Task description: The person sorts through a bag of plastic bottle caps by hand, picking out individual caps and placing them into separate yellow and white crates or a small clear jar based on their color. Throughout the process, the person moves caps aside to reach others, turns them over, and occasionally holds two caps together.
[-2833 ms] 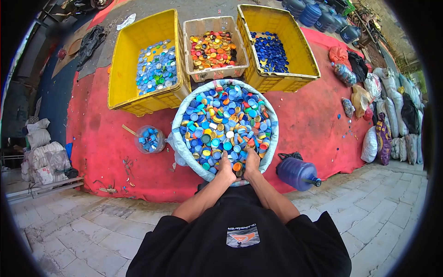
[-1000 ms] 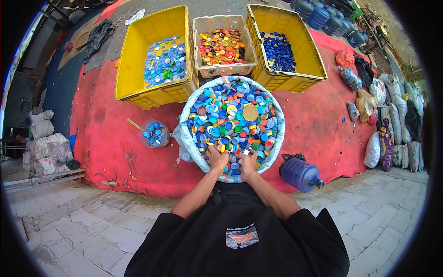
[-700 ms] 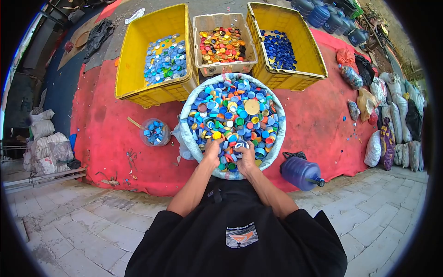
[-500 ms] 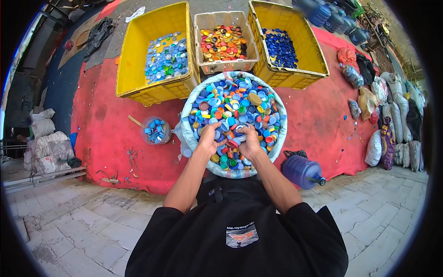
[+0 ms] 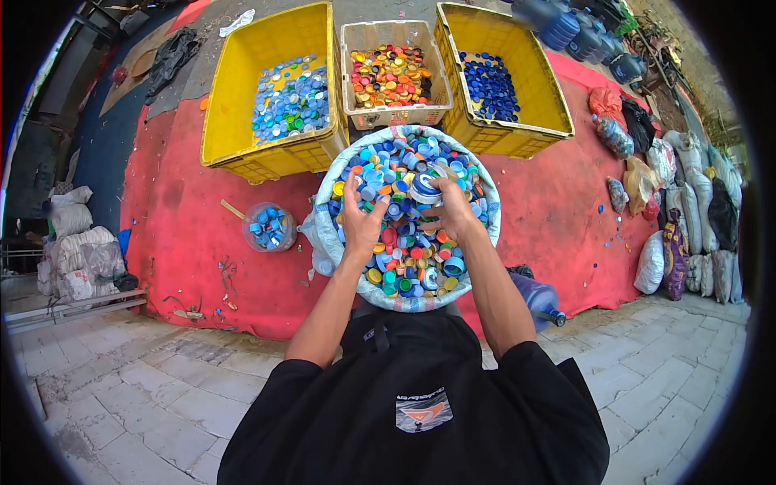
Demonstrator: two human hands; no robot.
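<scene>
A round sack [image 5: 325,234] full of mixed bottle caps stands in front of me, its pale rim rolled outward. Over the left part of the caps, my left hand [image 5: 361,218] has its thumb and fingers spread, with no cap plainly in its grasp. On the right, my right hand [image 5: 454,212] holds a large white and blue lid [image 5: 425,187] at its fingertips. Beyond the sack are a yellow crate [image 5: 222,121] with light blue, white and green caps, a white crate [image 5: 396,118] with red, orange and yellow caps, and another yellow crate [image 5: 517,136] with dark blue caps.
A clear tub [image 5: 283,241] of blue pieces stands left of the sack on the red mat [image 5: 194,234]. A purple water jug [image 5: 540,299] lies to the right. Filled bags [image 5: 651,263] line the far right; white sacks [image 5: 85,259] are piled at the left.
Both hands have moved forward over the caps and farther apart. The left fingers have spread. The large lid has moved forward with the right hand.
</scene>
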